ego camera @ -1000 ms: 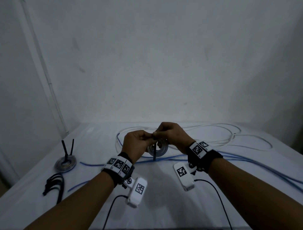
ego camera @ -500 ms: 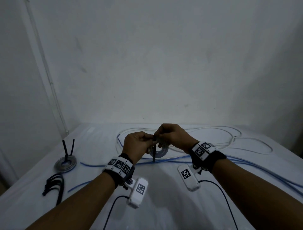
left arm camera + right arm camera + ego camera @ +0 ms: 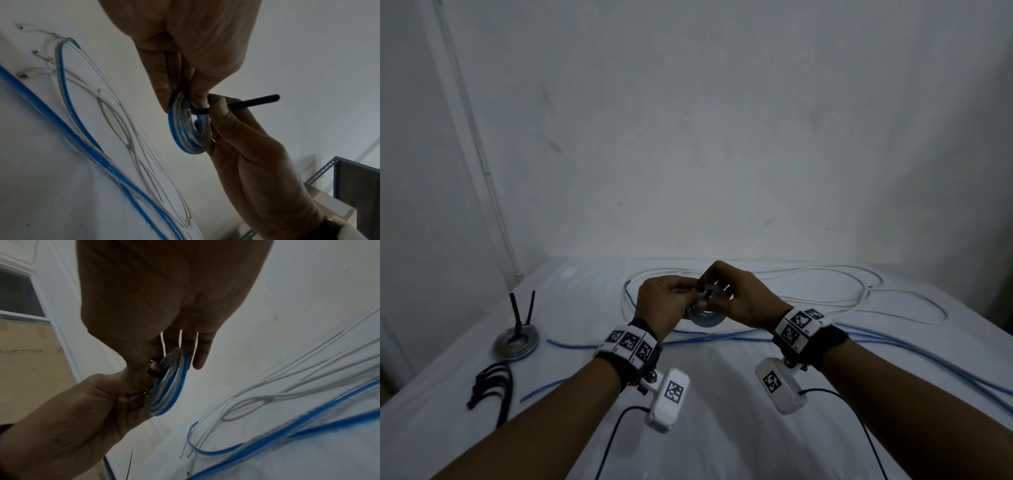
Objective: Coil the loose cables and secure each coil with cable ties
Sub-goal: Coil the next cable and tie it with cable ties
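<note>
A small coil of blue and clear cable (image 3: 707, 317) hangs above the white table (image 3: 722, 428), held between both hands. My left hand (image 3: 686, 297) pinches the coil's rim; the left wrist view shows its fingers (image 3: 164, 91) on the upper edge of the coil (image 3: 185, 129). A black cable tie (image 3: 257, 101) loops round the coil, its tail sticking out sideways. My right hand (image 3: 720, 291) pinches that tie at its head, thumb on top, other fingers behind the coil (image 3: 168, 386). How tight the tie is cannot be told.
A tied coil (image 3: 516, 340) with two upright black tie tails lies at the left. A bundle of black cable ties (image 3: 493, 383) lies nearer the left edge. Loose blue cables (image 3: 739, 337) and white cables (image 3: 825, 298) sprawl across the far and right side. A wall stands behind.
The coil has been tipped and lifted slightly. The tie's tail, which hung straight down below the coil, no longer hangs there. Both hands stay on the coil.
</note>
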